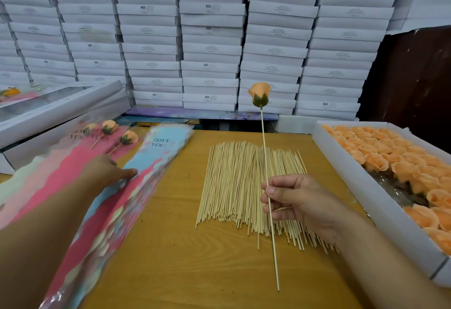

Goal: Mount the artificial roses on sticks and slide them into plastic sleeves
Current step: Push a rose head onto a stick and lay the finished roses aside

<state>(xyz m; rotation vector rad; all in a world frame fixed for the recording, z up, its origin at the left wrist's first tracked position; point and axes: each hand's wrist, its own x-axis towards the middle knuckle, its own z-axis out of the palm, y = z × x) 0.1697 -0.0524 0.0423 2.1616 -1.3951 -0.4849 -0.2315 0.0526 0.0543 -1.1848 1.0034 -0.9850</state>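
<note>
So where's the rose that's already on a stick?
The mounted rose stands up at centre-right of the head view, its stick pinched in the right hand above the pile of bare sticks, left of the tray of roses.

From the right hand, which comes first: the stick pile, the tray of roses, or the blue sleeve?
Starting at the right hand:
1. Stick pile, directly beneath it.
2. Tray of roses, to its right.
3. Blue sleeve, far left, by the left hand.
</note>
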